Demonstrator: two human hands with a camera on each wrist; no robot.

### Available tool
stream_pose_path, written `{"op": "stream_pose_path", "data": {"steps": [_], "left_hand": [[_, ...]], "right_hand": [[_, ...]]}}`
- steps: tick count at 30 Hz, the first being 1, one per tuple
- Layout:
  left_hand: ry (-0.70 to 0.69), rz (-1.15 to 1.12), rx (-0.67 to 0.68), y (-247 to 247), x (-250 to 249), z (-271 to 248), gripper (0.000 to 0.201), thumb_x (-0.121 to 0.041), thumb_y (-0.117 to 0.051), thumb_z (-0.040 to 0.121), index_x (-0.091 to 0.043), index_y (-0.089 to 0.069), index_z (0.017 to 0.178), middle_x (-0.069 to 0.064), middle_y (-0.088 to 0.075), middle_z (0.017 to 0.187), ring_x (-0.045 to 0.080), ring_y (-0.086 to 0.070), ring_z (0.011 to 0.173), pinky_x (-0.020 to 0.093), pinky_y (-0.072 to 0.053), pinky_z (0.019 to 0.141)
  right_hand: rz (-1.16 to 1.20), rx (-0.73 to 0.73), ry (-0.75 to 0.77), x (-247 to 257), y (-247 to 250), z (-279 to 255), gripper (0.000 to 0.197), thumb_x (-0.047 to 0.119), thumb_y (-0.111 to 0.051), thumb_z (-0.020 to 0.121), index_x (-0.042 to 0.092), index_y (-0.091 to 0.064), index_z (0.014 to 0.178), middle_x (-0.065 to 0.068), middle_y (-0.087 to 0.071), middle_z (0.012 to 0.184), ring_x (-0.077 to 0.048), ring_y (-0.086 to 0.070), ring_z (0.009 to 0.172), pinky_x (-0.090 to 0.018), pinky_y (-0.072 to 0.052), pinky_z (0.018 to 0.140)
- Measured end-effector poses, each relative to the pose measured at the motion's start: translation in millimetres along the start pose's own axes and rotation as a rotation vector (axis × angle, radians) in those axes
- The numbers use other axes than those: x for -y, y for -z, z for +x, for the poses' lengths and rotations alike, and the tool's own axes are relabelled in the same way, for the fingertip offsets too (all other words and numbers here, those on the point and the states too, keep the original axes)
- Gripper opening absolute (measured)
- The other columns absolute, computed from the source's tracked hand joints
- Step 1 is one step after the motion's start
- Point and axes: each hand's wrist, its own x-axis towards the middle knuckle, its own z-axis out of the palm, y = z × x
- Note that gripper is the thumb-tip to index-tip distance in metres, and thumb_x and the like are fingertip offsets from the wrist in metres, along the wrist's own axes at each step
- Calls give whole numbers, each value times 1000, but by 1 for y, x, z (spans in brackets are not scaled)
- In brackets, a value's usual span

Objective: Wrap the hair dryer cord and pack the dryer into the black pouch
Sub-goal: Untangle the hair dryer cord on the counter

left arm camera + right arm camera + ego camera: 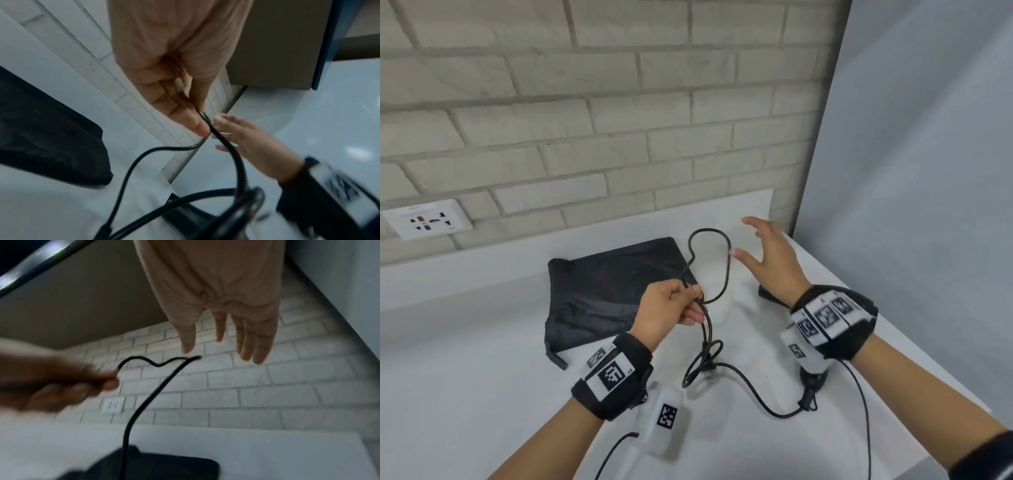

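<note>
My left hand (697,301) is raised over the white counter and pinches gathered strands of the black cord (726,263). One cord loop stands up beyond it. In the left wrist view the cord (236,155) runs out from between thumb and fingers (197,123). My right hand (763,246) hovers open beside the loop, fingers spread, holding nothing. The black hair dryer (813,378) lies under my right wrist, mostly hidden. Slack cord curls on the counter towards it. The black pouch (613,291) lies flat to the left, behind my left hand.
A brick wall runs along the back of the counter (465,359), with a white socket plate (426,219) at the left. A grey-blue panel (911,205) closes off the right side. Thin black cables from the wrist cameras trail near the front edge.
</note>
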Motion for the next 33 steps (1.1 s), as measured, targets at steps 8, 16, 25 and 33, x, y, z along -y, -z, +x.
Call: {"op": "stream_pose_path", "data": {"steps": [8, 16, 25, 33], "left_hand": [[124, -91, 52, 1, -15, 16, 21, -18, -57, 90, 0, -61, 79, 0, -64, 49, 7, -63, 45, 15, -54, 50], [105, -73, 177, -1, -25, 6, 30, -28, -46, 95, -4, -60, 105, 8, -70, 87, 15, -66, 75, 20, -55, 72], [-144, 83, 101, 2, -2, -20, 10, -8, -58, 88, -12, -67, 87, 3, -69, 72, 11, -60, 65, 18, -50, 63], [-204, 148, -106, 2, 4, -11, 15, -6, -59, 88, -3, -67, 99, 5, -70, 82, 8, -62, 62, 19, -54, 61]], "right_hand": [[-329, 277, 731, -2, -9, -75, 53, 38, -63, 78, 32, -46, 128, -8, -39, 140, -21, -40, 126, -32, -35, 101], [37, 187, 517, 10, -8, -52, 21, 30, -61, 82, 17, -74, 92, 10, -69, 78, -2, -60, 74, -25, -49, 78], [712, 448, -276, 15, -1, -37, 7, 7, -63, 84, 7, -68, 79, -1, -71, 66, -9, -67, 65, -18, -55, 71], [780, 411, -366, 7, -9, -42, 16, 11, -52, 92, 3, -65, 90, -5, -71, 76, -10, -68, 66, -19, -55, 68]]}}
